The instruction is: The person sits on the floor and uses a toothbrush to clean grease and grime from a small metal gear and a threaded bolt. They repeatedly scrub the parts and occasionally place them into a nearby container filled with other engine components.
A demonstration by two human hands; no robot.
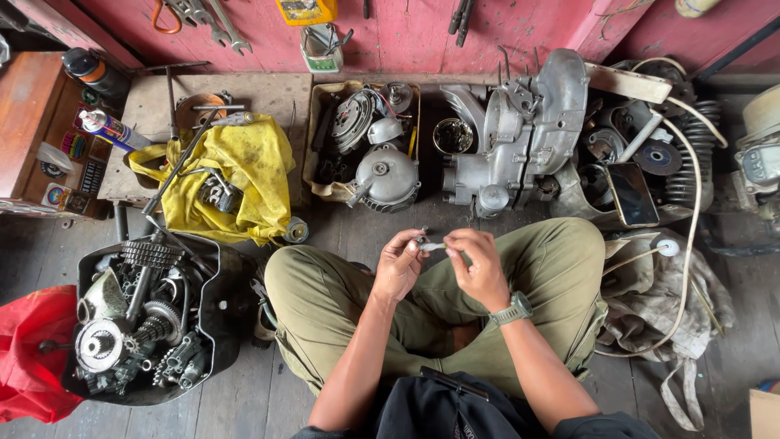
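Note:
I sit cross-legged on a wooden floor in olive trousers. My left hand (400, 264) and my right hand (479, 264) meet above my knees. Together they hold a small metal part (428, 243), pinched between the fingertips of both. A green watch (515, 310) is on my right wrist. A grey engine casing (520, 134) stands just beyond my hands.
A black tub (213, 341) of gears and shafts sits at my left, beside a red bag (32, 349). A yellow cloth (244, 175) with tools, a tray (321, 183) of engine covers, a phone (633, 193), a white cable (691, 228) and rags (674, 301) lie around. Wrenches hang on the red wall.

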